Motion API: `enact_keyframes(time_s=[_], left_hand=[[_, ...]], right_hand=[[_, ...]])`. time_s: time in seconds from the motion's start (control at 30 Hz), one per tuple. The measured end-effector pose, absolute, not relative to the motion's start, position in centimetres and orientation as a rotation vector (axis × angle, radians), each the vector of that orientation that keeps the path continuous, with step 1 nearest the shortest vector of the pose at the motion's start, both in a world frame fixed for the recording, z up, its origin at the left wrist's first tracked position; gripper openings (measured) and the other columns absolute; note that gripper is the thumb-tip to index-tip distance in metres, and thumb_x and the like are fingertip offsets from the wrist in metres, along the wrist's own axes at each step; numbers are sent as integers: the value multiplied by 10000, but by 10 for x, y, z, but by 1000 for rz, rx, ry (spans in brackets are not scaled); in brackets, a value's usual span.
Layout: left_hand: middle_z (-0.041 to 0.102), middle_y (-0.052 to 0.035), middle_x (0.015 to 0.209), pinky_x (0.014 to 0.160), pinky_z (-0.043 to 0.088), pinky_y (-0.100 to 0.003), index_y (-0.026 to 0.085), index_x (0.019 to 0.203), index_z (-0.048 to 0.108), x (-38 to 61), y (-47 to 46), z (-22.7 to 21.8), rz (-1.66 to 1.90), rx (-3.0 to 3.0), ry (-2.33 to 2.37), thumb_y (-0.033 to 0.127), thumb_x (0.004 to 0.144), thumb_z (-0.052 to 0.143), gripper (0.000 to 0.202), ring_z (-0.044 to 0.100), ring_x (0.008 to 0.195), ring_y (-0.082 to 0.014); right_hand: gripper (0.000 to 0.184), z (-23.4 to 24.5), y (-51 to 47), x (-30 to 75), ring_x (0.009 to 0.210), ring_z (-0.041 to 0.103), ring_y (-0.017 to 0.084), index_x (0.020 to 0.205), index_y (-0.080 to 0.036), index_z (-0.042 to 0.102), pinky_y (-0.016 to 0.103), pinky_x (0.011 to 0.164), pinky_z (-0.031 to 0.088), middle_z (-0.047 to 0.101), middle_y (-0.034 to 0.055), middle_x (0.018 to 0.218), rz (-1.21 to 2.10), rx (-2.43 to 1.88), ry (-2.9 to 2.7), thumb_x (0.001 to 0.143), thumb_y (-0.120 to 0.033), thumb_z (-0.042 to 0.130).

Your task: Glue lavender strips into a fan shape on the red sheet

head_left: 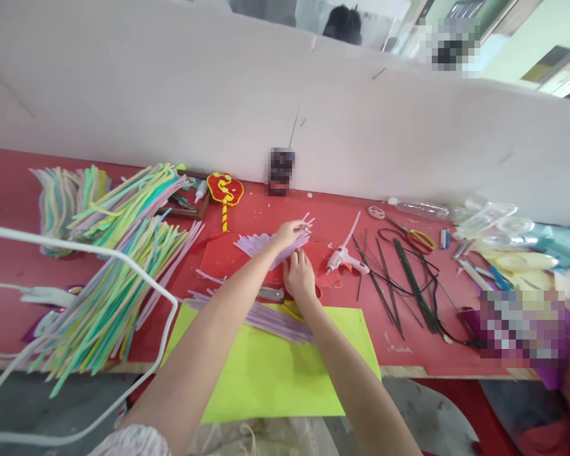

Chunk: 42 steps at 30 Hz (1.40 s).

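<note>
A fan-shaped bunch of lavender pipe cleaners lies over a red sheet in front of me. My left hand reaches across its right side, fingers bent around some stems whose tips stick out beyond. Just below, my right hand is closed at the narrow end of the bunch, its fingertips curled against the stems. Partly under the right hand are scissors with yellow and red handles. More loose lavender pipe cleaners lie nearer me, across a yellow-green sheet.
A large pile of coloured pipe cleaners covers the left side, behind a white tubular frame. To the right are a pink glue gun, dark green wires, pliers and plastic bottles. A red-and-yellow fan-shaped ornament lies at the back.
</note>
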<state>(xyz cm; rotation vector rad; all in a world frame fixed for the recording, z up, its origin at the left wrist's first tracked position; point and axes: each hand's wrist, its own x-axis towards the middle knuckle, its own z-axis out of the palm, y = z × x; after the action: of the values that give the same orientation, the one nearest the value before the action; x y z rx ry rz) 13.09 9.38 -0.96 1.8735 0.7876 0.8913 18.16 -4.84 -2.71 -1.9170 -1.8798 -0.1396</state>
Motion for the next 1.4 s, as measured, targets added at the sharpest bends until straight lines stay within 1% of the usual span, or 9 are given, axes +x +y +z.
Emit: enact_keyframes(time_s=[0.07,0.2,0.47,0.67,0.83,1.0,1.17,1.23,1.4], left_hand=[[705,-102,1024,911,479,-323,149,992,624,112,86,-2,1106,1668,807,167,854,471,208,666,976,-173],[709,-75,887,882,503,-341,142,879,630,62,68,4,1412,1228,979,147,774,512,158,682,865,-167],[680,-47,883,859,501,-315,175,917,607,-8,28,-19,1564,1357,1356,158,819,458,180,660,868,-156],[660,-83,988,897,488,-336,173,952,607,-16,14,-19,1372,1794,1543,106,841,464,193,624,960,-190],[647,-75,975,865,488,-327,179,953,630,-6,-5,5,902,2292,1576,60,832,474,231,618,934,-202],[638,-72,1011,891,469,-335,177,1032,615,11,-42,18,660,2510,1600,109,865,484,223,596,982,-212],[606,-146,1160,927,456,-378,140,1128,605,1,-67,8,493,2485,1719,170,900,453,275,589,1054,-249],[569,-181,1249,943,448,-409,127,1185,591,-7,-70,3,433,2517,1694,215,907,464,319,565,1117,-277],[513,-176,1347,938,438,-431,165,1271,560,-15,-67,0,336,2633,1617,279,906,486,389,512,1177,-302]], right_hand=[[295,-29,-48,182,1165,522,283,1089,-97,555,429,962,425,572,224,1240,-155,-1911,-1872,941,-270,367],[274,-30,-47,182,1139,532,275,1046,-103,567,403,953,423,570,211,1230,-200,-1933,-1887,941,-276,381],[240,-28,-42,179,1035,583,249,962,-131,572,365,875,447,621,178,1126,-203,-1991,-1871,936,-200,343],[281,-34,-42,182,1177,537,268,1005,-114,578,410,967,426,592,213,1230,-117,-1955,-1846,917,-143,313],[323,-42,-44,189,1277,477,245,1113,-108,560,419,1023,420,537,202,1335,5,-1865,-1796,910,-160,314],[325,-41,-45,193,1278,480,224,1119,-129,561,414,1023,431,537,178,1344,26,-1824,-1781,914,-178,314],[349,-35,-64,187,1204,546,240,1139,-112,593,407,982,466,605,182,1255,14,-1845,-1885,935,-209,326],[381,-34,-78,184,1223,528,257,1191,-90,586,426,1005,448,580,195,1290,-30,-1811,-1973,950,-248,337],[427,-25,-98,182,1277,456,266,1292,-140,554,438,1037,412,514,161,1366,-84,-1746,-2139,968,-331,352]])
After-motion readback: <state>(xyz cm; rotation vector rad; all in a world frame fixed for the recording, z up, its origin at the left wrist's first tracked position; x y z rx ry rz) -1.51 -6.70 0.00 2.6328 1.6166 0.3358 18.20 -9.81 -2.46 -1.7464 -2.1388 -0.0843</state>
